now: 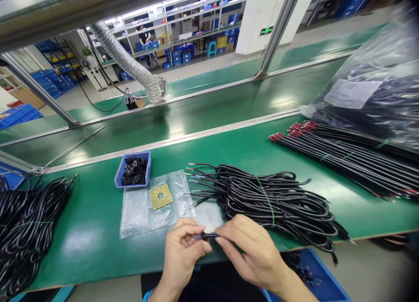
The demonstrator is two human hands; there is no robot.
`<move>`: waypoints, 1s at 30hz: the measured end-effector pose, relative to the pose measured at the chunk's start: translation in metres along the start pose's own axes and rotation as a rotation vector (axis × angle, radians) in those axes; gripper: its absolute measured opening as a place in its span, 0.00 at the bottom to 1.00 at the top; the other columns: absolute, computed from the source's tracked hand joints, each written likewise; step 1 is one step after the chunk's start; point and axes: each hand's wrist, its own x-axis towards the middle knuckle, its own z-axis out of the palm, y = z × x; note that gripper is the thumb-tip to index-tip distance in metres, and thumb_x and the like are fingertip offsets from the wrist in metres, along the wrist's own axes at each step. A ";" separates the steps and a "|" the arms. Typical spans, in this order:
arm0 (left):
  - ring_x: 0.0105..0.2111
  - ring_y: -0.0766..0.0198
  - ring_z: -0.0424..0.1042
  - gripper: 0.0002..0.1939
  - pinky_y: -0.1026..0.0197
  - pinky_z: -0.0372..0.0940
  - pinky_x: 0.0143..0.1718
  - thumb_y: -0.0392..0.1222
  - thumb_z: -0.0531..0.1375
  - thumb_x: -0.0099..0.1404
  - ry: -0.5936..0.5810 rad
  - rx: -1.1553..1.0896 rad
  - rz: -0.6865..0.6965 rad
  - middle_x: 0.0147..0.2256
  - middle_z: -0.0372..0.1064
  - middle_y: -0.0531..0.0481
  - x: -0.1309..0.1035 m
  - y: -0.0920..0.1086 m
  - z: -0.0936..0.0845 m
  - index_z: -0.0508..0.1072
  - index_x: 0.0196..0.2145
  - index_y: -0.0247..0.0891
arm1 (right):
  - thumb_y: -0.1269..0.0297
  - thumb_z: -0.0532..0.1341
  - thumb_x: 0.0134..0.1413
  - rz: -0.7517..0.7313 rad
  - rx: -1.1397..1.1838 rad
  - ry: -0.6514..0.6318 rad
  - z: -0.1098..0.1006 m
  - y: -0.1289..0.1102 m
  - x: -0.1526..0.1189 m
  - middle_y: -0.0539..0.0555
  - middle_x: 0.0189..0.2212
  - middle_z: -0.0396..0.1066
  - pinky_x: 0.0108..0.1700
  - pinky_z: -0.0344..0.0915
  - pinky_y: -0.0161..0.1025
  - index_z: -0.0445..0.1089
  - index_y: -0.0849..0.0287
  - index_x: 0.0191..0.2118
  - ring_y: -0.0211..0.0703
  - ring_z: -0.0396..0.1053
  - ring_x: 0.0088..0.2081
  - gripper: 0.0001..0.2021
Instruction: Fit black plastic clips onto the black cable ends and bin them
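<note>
In front of me, near the table's front edge, both hands meet at the end of a black cable [212, 235]. My right hand [250, 249] pinches its black sheath between thumb and fingers. Thin wires at the tip run into the closed fingers of my left hand [182, 249]. A small dark piece [204, 235] surrounds the cable between the two hands; its exact kind is hard to make out. Just beyond, a bundle of coiled black cables [262, 193] lies with stripped coloured wire ends facing left. A yellow square sponge [161, 197] with a central hole rests on a clear plastic bag [137, 212].
A blue bin [149, 171] of small black parts stands behind the bag. More coiled cables [26, 232] lie at left. Red-tipped cables [340, 158] and a large plastic bag [376, 88] occupy the right. A silver duct [131, 62] hangs overhead; another blue bin [327, 276] sits below.
</note>
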 end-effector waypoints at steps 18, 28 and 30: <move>0.27 0.66 0.73 0.10 0.68 0.68 0.28 0.44 0.74 0.49 -0.014 0.272 0.207 0.27 0.73 0.50 0.005 -0.006 0.014 0.83 0.33 0.47 | 0.76 0.55 0.61 0.002 0.071 -0.173 0.002 0.013 -0.005 0.53 0.27 0.69 0.30 0.56 0.37 0.69 0.62 0.38 0.39 0.58 0.28 0.06; 0.28 0.65 0.74 0.10 0.67 0.69 0.30 0.47 0.73 0.50 -0.022 0.312 0.206 0.27 0.74 0.49 0.003 -0.006 0.017 0.83 0.31 0.44 | 0.79 0.54 0.59 0.032 0.081 -0.218 0.001 0.013 -0.007 0.52 0.26 0.65 0.30 0.54 0.38 0.67 0.62 0.37 0.39 0.55 0.28 0.08; 0.27 0.65 0.74 0.10 0.67 0.69 0.30 0.47 0.73 0.50 -0.020 0.311 0.208 0.27 0.74 0.49 0.003 -0.008 0.019 0.83 0.31 0.44 | 0.79 0.54 0.59 0.026 0.088 -0.213 0.003 0.013 -0.008 0.52 0.26 0.64 0.30 0.53 0.38 0.67 0.62 0.37 0.39 0.55 0.28 0.08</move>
